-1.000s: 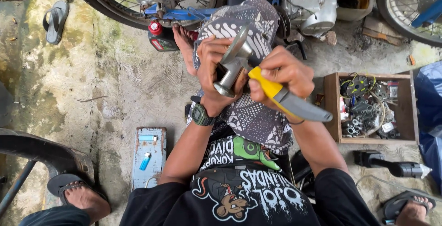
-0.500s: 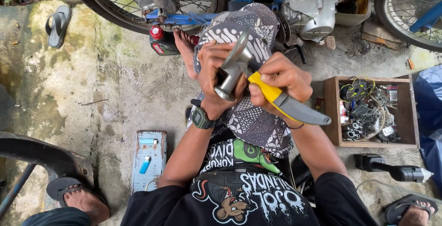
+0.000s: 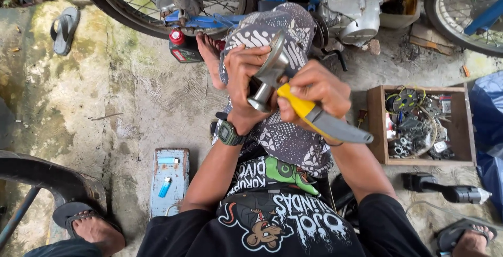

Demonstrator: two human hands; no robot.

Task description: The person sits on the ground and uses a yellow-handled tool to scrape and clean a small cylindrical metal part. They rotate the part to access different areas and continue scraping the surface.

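My left hand (image 3: 242, 84), with a dark watch (image 3: 229, 132) on its wrist, grips a grey metal part (image 3: 268, 76) that has a round disc and a short shaft. It holds the part upright over my patterned-cloth lap (image 3: 293, 141). My right hand (image 3: 320, 86) is closed around a tool with a yellow and grey handle (image 3: 327, 123). The tool's tip is pressed against the metal part and is hidden between my fingers. The two hands touch each other around the part.
A wooden box (image 3: 376, 128) of small parts and wires sits to the right, with a black tool (image 3: 445, 190) below it. A blue motorbike wheel (image 3: 136, 5) and an engine (image 3: 351, 16) stand ahead. Also in view are a red-capped bottle (image 3: 181, 47), a tin with a lighter (image 3: 168, 181), a sandal (image 3: 63, 29) and another person's foot (image 3: 89, 230).
Both hands keep their grip. The part and the tool have shifted slightly lower in view, and the tool's handle lies a little flatter.
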